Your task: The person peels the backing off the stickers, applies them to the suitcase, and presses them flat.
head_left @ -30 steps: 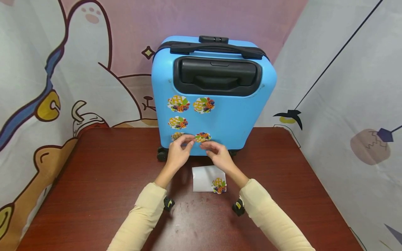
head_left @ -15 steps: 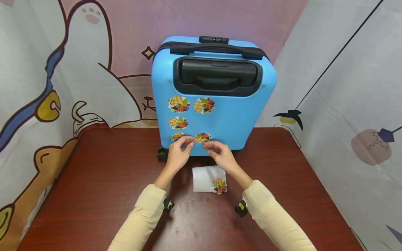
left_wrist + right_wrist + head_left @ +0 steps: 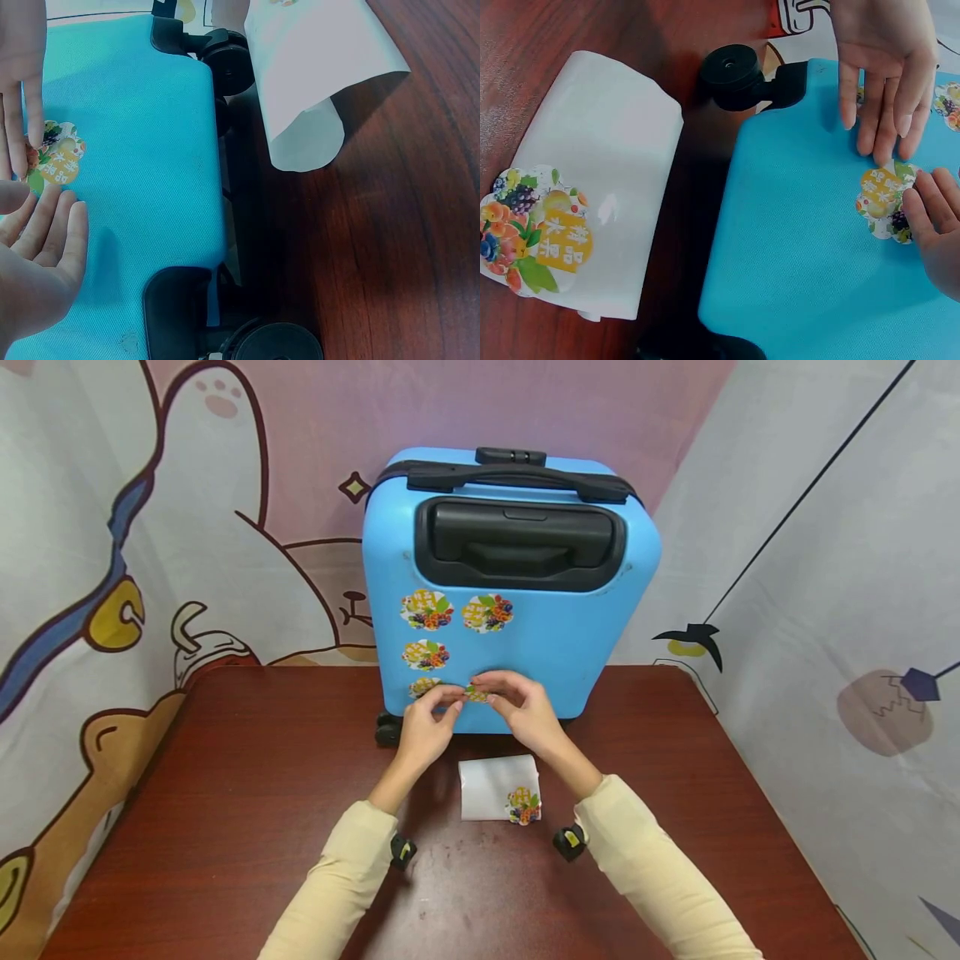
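Note:
A round fruit sticker (image 3: 476, 694) lies on the lower front of the blue suitcase (image 3: 558, 635). My left hand (image 3: 425, 731) rests its fingertips along one edge of this sticker, thumb held apart. From the opposite side my right hand (image 3: 531, 718) lays its extended fingers over part of it. In the right wrist view the yellow label and printed fruit of the sticker (image 3: 885, 201) show between both hands, and the left wrist view shows the sticker (image 3: 58, 156) flat against the shell. On the table, a curled white backing sheet (image 3: 483, 787) bears another fruit sticker (image 3: 523, 805).
Several more fruit stickers dot the case, including an upper left sticker (image 3: 426, 610) and one beside it (image 3: 487, 612). The suitcase stands on black wheels (image 3: 387, 729) at the back of the brown table (image 3: 262, 827), against a cartoon-printed cloth (image 3: 300, 460).
My right hand has moved left and slightly up, so its fingers now cover part of the sticker that showed fully half a second ago. The left hand stays almost still.

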